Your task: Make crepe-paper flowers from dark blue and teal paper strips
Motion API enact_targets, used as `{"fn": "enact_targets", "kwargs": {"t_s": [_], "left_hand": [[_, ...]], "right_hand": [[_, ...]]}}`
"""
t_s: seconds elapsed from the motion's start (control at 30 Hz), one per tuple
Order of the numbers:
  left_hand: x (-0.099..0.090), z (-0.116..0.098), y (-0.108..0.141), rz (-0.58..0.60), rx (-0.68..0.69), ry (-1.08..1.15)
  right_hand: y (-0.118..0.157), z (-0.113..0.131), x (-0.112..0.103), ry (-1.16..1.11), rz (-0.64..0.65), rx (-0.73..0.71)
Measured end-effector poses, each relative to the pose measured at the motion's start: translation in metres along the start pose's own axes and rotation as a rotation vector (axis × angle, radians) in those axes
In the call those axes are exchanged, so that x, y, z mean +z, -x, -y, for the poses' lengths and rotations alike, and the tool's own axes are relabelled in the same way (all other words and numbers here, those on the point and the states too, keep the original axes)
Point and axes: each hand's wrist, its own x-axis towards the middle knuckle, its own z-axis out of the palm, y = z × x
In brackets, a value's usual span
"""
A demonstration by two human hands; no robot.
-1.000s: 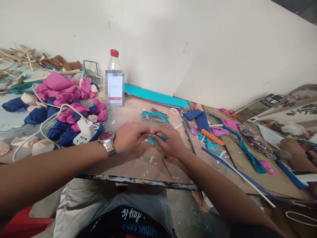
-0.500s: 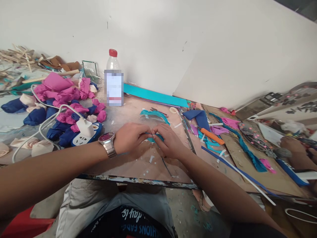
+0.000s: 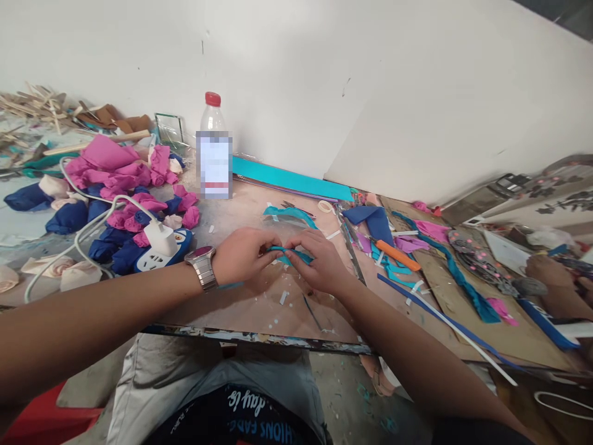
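Observation:
Over the middle of the work table, my left hand [image 3: 242,252] and my right hand [image 3: 316,259] pinch a narrow teal strip [image 3: 277,249], thumbs and forefingers nearly touching. Its material, paper or cloth, I cannot make out. More teal shows under the fingers of my right hand, partly hidden. Just beyond my hands lies a curved teal piece [image 3: 291,214] with a bit of white tape at its left end. Small white scraps [image 3: 283,298] are scattered on the table in front of my wrists.
Left of me, pink, navy and cream crumpled bundles [image 3: 115,170] surround a power strip [image 3: 162,253] with a white plug. A red-capped bottle [image 3: 212,111] stands near the wall. An orange-handled cutter [image 3: 397,254] and coloured strips lie to the right. Another person's hand [image 3: 551,278] is at far right.
My fingertips have drawn slightly apart, so more of the teal strip shows between and beside them. My right hand has shifted a little.

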Motion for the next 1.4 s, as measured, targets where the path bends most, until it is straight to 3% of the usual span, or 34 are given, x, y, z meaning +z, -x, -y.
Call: {"fn": "enact_targets", "kwargs": {"t_s": [0.77,1.03,1.27,1.4], "left_hand": [[-0.0002,-0.0005,0.0019,-0.034,0.014,0.089],[0.0036,0.0068,-0.0021,-0.001,-0.087,0.310],[0.0031,0.0037,0.0001,-0.019,-0.021,0.207],[0.0027,0.0019,0.0027,-0.043,0.083,0.038]], "right_hand": [[0.0008,0.0007,0.0002,0.036,-0.057,-0.049],[-0.0010,0.0027,-0.0041,0.153,-0.081,-0.135],[-0.0001,0.0027,-0.0032,0.134,-0.067,-0.112],[0.0005,0.0021,-0.0021,0.062,-0.067,-0.080]]}}
